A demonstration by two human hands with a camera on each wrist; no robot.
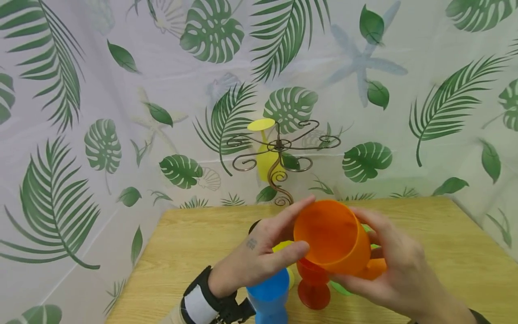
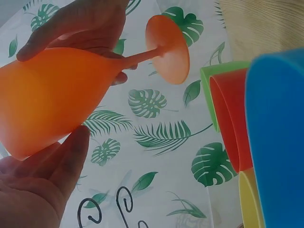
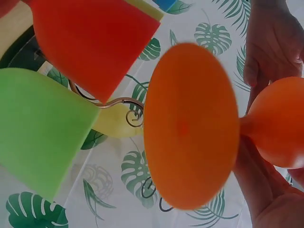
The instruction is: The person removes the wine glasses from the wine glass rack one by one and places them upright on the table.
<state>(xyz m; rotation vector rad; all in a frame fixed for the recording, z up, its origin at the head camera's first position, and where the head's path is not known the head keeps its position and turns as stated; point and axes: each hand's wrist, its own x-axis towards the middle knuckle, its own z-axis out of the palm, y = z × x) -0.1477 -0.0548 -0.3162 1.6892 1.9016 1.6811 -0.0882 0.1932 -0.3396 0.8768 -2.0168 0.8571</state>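
An orange plastic goblet [image 1: 325, 231] is held up between both hands, tilted so its open mouth faces the head camera. My right hand [image 1: 404, 265] grips the bowl from the right, its thumb below and fingers above. On the other side, my left hand [image 1: 259, 256] holds the bowl near the rim between thumb and fingers. The goblet's stem and round foot [image 2: 168, 50] stick out free in the left wrist view. Behind the hands stands a curled wire glass rack [image 1: 279, 145], with a yellow goblet [image 1: 267, 164] hanging upside down from one arm.
Close below the hands, a blue goblet [image 1: 269, 292], a red goblet [image 1: 314, 288], a green goblet [image 3: 42, 128] and a second yellow goblet [image 2: 249, 197] stand grouped upright on the wooden table [image 1: 194, 238]. A leaf-printed curtain [image 1: 162, 90] hangs behind the table.
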